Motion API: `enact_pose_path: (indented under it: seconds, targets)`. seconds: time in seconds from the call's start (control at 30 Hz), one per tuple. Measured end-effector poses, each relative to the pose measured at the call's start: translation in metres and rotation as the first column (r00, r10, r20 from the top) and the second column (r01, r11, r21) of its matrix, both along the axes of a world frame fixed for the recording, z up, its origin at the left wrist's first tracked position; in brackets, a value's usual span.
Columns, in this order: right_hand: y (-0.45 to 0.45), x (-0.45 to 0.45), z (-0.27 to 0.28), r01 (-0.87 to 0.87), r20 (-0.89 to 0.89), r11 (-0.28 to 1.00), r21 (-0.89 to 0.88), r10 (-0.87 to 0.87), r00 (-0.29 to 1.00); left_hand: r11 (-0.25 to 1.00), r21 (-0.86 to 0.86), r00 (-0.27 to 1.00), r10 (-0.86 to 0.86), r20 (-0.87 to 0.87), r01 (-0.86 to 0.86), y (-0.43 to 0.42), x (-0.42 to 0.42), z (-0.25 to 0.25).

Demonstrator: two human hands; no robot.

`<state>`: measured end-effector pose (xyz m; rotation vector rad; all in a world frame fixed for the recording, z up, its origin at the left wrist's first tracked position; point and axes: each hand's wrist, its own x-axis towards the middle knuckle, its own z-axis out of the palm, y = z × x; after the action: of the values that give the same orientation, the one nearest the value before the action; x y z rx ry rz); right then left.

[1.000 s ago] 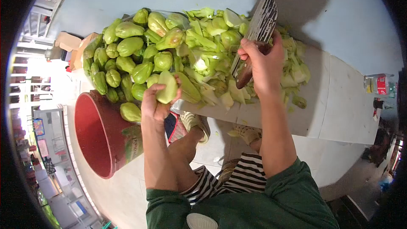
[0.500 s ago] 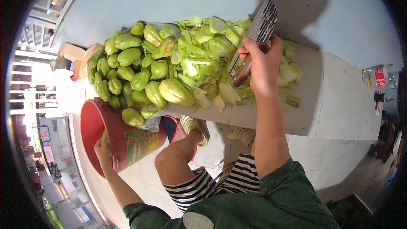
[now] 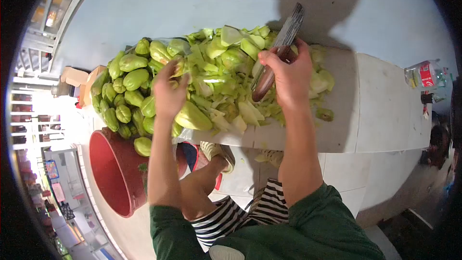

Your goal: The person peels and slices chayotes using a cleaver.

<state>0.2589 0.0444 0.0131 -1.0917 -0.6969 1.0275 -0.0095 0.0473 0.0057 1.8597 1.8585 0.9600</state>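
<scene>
My right hand (image 3: 291,74) is wrapped round the brown wooden handle of a knife (image 3: 288,31), whose blade points up and away over the peelings. My left hand (image 3: 169,90), slightly blurred, is over the right side of a pile of whole green chayotes (image 3: 136,80), its fingers apart and nothing seen between them. Just right of its wrist lies a large pale green chayote (image 3: 192,117). Cut pieces and peelings (image 3: 231,62) are heaped between the two hands.
A red bucket (image 3: 132,166) lies tipped at the lower left, its mouth facing left. Cardboard boxes (image 3: 86,79) stand beyond the pile. A plastic bottle with a red label (image 3: 425,75) is at the far right of the tiled ledge (image 3: 385,101).
My left hand held a chayote piece, reached into the bucket, and is now back over the pile with the piece gone. My right hand has shifted slightly left with the knife.
</scene>
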Motion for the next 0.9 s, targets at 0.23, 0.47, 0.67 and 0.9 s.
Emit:
enact_pose_path:
  seconds: [0.23,0.47,0.67,0.9]
  targets:
    - [0.0,0.007,0.001,-0.119,0.033,0.991,-0.062,0.121,0.992,0.963,0.184,0.962,-0.156,-0.226,0.2,0.08,0.107,-0.053]
    - [-0.002,0.005,0.001,-0.168,0.019,0.983,-0.068,0.17,0.985,0.999,0.026,0.971,0.039,0.234,-0.046,0.123,0.07,-0.076]
    - [-0.004,0.001,0.009,-0.203,-0.011,0.972,-0.117,0.203,0.979,0.999,-0.027,0.79,0.038,0.612,-0.027,0.119,0.067,-0.076]
    - [-0.001,-0.003,0.008,-0.18,0.096,0.979,-0.09,0.189,0.977,0.992,0.11,0.855,-0.106,0.508,0.058,0.118,0.089,-0.071]
